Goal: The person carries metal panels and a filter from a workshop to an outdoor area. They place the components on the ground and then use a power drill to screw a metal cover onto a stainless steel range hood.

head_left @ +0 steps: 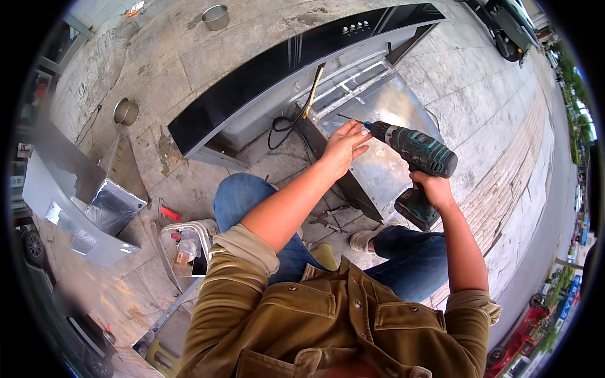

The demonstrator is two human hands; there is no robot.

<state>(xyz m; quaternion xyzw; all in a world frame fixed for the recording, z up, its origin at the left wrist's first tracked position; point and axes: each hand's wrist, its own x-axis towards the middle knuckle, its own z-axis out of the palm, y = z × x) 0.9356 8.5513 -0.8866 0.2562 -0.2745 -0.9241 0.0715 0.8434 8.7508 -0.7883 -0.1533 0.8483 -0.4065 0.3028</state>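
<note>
My right hand [433, 191] is wrapped around the handle of a black and teal cordless drill [421, 150], its battery hanging below. The drill points left, with a long thin bit [350, 118] in its chuck. Close to the chuck, my left hand [342, 151] has its fingers stretched out and apart; I cannot tell whether they touch the bit. Beneath both hands lies a grey sheet-metal housing [381, 179], joined to a long range hood front with a black glossy panel [252, 82]. A black cable [282, 130] loops out beside the housing.
Pliers [329, 218] lie on the paving between my feet. A white tool box [207, 230] and a red-handled tool [169, 213] are at my left. Farther left stands a bent metal panel [69, 205]. Two round metal rings [126, 111] sit beyond. A scooter [504, 28] is parked far right.
</note>
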